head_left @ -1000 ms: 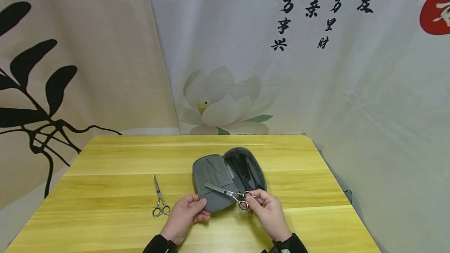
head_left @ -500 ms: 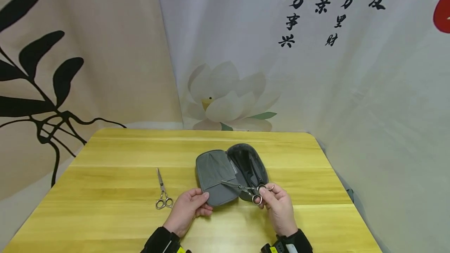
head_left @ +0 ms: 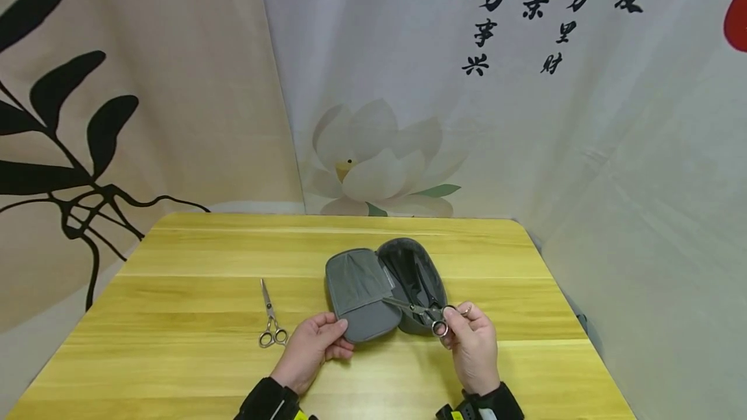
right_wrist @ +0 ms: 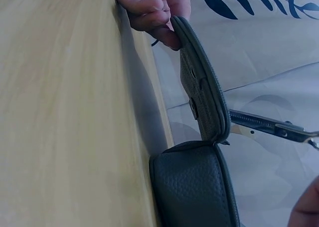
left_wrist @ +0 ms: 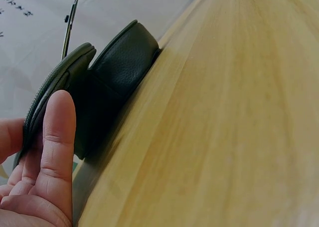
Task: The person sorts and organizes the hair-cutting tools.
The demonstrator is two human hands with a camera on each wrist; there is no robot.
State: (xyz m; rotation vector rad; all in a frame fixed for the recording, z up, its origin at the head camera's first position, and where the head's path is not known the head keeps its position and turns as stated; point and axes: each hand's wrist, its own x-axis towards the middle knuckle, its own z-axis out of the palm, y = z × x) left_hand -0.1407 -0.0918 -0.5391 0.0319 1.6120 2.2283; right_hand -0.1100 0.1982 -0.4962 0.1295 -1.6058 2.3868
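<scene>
A grey zip case [head_left: 363, 287] lies unfolded on the table, its left flap raised. My left hand [head_left: 312, 349] pinches that flap's lower left edge between thumb and fingers, as the left wrist view also shows [left_wrist: 55, 152]. In my right hand [head_left: 474, 349], thumb and fingers pinch the ring handles of silver thinning scissors [head_left: 411, 307]. Their blades point left over the case's middle fold; comb-like teeth show on the thinning scissors [right_wrist: 259, 122] in the right wrist view. Dark items [head_left: 415, 280] sit inside the deeper right half of the case, partly hidden.
A second pair of scissors [head_left: 269, 316] lies on the wooden table [head_left: 198, 290] left of the case, tips pointing away. Behind the table's far edge hangs a printed cloth backdrop [head_left: 403, 83].
My right hand has drawn the thinning scissors to the right, from over the left flap toward the case's fold. My left hand keeps its hold on the flap. The head view has shifted slightly.
</scene>
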